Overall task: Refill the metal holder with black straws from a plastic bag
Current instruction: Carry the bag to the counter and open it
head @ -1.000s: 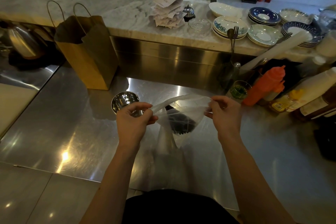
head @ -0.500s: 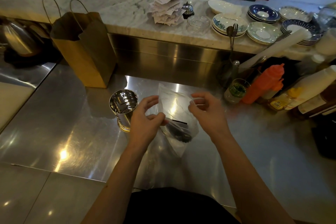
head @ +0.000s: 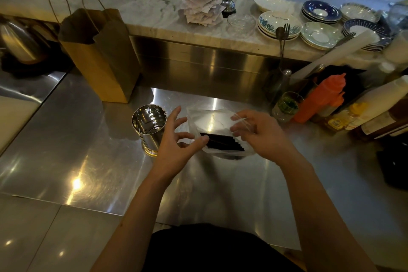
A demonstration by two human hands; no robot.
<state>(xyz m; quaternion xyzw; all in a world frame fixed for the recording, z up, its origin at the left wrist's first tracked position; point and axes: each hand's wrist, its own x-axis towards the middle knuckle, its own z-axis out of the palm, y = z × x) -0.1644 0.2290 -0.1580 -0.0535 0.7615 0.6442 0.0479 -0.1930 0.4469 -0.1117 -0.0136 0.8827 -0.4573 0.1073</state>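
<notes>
A clear plastic bag (head: 212, 120) is held open between my two hands above the steel counter. Inside it a bundle of black straws (head: 221, 142) shows its ends. My left hand (head: 177, 142) pinches the bag's near left edge with thumb and forefinger, the other fingers spread. My right hand (head: 261, 136) grips the bag's right edge. The shiny, perforated metal holder (head: 150, 128) stands upright just left of my left hand; no straws show in it.
A brown paper bag (head: 99, 51) stands behind the holder at the left. Sauce bottles (head: 320, 99) and a small glass (head: 287, 104) crowd the right side. Stacked plates (head: 318, 33) and a receipt spike (head: 203, 2) sit on the marble ledge behind. A kettle (head: 19, 42) is far left.
The bag's mouth, stretched wide a second ago, has been brought down and re-gripped by both hands closer together. The straws' ends now show clearly. The holder has come into fuller view.
</notes>
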